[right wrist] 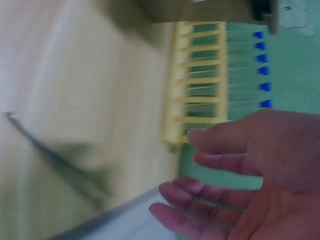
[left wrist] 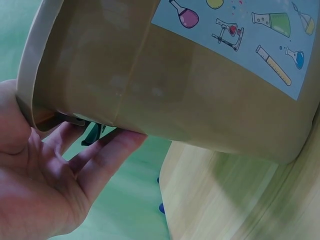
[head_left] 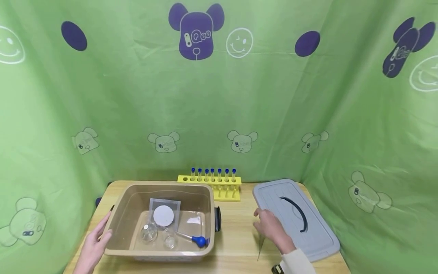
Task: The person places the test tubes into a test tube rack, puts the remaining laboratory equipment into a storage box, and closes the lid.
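My left hand (head_left: 93, 245) grips the left end of a tan plastic bin (head_left: 161, 253), the rim between thumb and fingers in the left wrist view. Inside the bin lie a clear bag with a white disc (head_left: 163, 215), a white-topped glass vessel (head_left: 149, 234), a small glass beaker (head_left: 169, 241) and a blue-bulbed dropper (head_left: 199, 241). My right hand (head_left: 272, 229) hovers by the lid's near left edge, fingers loosely bent and holding nothing. Close by is a pair of thin metal tweezers (right wrist: 55, 157), blurred; whether they lie flat I cannot tell.
A grey lid (head_left: 291, 205) with a black handle lies on the right of the wooden table (head_left: 236, 243). Behind the bin stands a yellow rack (head_left: 227, 195) with several blue-capped tubes (head_left: 219, 175). Green curtain (head_left: 205, 106) surrounds the table's back and sides.
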Available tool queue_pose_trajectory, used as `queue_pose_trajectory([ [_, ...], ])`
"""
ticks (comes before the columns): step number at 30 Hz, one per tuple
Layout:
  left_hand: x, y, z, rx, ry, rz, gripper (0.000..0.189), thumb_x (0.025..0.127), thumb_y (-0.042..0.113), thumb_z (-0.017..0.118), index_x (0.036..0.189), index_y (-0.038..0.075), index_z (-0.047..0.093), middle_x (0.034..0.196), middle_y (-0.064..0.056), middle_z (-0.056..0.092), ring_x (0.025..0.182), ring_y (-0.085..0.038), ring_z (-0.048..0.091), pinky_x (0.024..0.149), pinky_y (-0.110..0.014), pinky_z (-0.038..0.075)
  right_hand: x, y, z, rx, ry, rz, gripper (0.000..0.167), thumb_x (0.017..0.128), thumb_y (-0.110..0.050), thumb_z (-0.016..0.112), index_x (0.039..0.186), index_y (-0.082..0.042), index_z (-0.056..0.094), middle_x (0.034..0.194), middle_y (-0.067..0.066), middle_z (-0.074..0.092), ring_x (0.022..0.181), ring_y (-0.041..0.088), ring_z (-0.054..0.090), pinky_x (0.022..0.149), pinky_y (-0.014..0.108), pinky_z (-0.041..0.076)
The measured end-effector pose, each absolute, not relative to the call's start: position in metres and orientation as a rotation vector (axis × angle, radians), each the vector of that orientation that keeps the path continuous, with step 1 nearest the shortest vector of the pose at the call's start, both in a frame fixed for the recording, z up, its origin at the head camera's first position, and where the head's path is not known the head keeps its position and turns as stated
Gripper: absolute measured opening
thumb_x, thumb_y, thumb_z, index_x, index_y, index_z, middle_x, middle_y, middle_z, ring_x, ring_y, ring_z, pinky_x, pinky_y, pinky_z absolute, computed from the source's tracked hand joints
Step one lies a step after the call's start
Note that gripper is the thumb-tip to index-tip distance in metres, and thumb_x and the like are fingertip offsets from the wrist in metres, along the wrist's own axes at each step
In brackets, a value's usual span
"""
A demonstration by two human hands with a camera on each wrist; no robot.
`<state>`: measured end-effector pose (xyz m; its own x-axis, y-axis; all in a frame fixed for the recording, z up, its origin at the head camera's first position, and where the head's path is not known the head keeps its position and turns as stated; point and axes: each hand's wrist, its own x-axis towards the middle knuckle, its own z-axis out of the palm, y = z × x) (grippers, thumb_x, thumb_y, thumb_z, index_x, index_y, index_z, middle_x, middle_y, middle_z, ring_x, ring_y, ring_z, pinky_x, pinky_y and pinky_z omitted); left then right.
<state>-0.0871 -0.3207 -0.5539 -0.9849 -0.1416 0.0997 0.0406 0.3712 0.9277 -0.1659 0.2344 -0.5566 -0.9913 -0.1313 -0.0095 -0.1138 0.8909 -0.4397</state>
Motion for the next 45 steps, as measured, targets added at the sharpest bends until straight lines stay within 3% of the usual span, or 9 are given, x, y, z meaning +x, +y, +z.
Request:
queue_pose_trajectory([
  [3,-0.085,-0.321,-0.553,0.103,-2.471,-1.661,0.054,0.107,0.003,0.048,0.158,0.001,0.031,0.146,-0.018,0.035,0.096,0.006,0.062,0.074,-0.032,0.064,-0.160,0.240,-0.580,-0.114,3.033,-0.669,0.030,0.080,-0.005,0.080,0.105,0.003,0.066,0.091,0.017,0.065,0.078,0.029,0.062,0.065,0.046,0.058],
  [10,-0.082,-0.319,-0.549,0.130,-2.476,-1.718,0.056,0.107,0.004,0.047,0.159,0.002,0.027,0.150,-0.031,0.033,0.091,0.008,0.061,0.072,-0.033,0.065,-0.146,0.245,-0.618,0.022,3.072,-0.599,0.022,0.074,-0.002,0.077,0.084,-0.001,0.057,0.074,0.012,0.053,0.063,0.028,0.054,0.050,0.043,0.050],
  [17,-0.081,-0.320,-0.548,0.124,-2.470,-1.694,0.055,0.107,0.005,0.048,0.159,0.002,0.029,0.150,-0.020,0.032,0.096,0.008,0.061,0.074,-0.034,0.065,-0.141,0.240,-0.630,0.055,3.125,-0.583,0.022,0.073,0.005,0.074,0.085,0.001,0.056,0.076,0.017,0.054,0.066,0.035,0.058,0.052,0.048,0.053],
  [24,-0.079,-0.322,-0.549,0.122,-2.468,-1.707,0.055,0.107,0.003,0.047,0.159,0.002,0.027,0.147,-0.032,0.035,0.091,0.008,0.061,0.072,-0.033,0.064,-0.138,0.238,-0.637,0.036,3.136,-0.587,0.022,0.072,0.014,0.064,0.084,-0.001,0.055,0.071,0.016,0.056,0.066,0.037,0.062,0.052,0.049,0.054],
  [31,-0.078,-0.318,-0.549,0.147,-2.452,-1.734,0.056,0.107,0.002,0.049,0.159,0.003,0.028,0.144,-0.028,0.035,0.092,0.006,0.063,0.071,-0.031,0.064,-0.136,0.240,-0.628,0.056,3.078,-0.731,0.034,0.069,0.018,0.064,0.099,0.003,0.061,0.076,0.017,0.064,0.067,0.034,0.064,0.054,0.048,0.057],
  [38,-0.078,-0.309,-0.548,0.144,-2.432,-1.740,0.055,0.105,0.000,0.051,0.157,-0.002,0.031,0.142,-0.024,0.043,0.092,0.003,0.065,0.073,-0.031,0.064,-0.139,0.244,-0.608,0.014,3.083,-0.836,0.028,0.074,0.010,0.067,0.102,0.007,0.069,0.084,0.018,0.072,0.076,0.036,0.070,0.064,0.051,0.061],
  [41,-0.081,-0.304,-0.549,0.178,-2.406,-1.808,0.056,0.105,0.002,0.053,0.157,-0.001,0.032,0.140,-0.010,0.050,0.092,-0.001,0.068,0.074,-0.034,0.065,-0.142,0.244,-0.594,0.010,3.067,-0.886,0.030,0.073,0.008,0.068,0.103,0.008,0.070,0.078,0.011,0.069,0.069,0.025,0.065,0.059,0.042,0.058],
  [45,-0.082,-0.295,-0.548,0.204,-2.377,-1.885,0.058,0.105,0.003,0.054,0.158,0.001,0.032,0.138,-0.005,0.051,0.091,-0.005,0.070,0.073,-0.038,0.065,-0.146,0.242,-0.572,-0.006,3.094,-0.885,0.035,0.074,0.005,0.069,0.108,0.006,0.070,0.072,0.001,0.062,0.063,0.016,0.054,0.053,0.034,0.050],
])
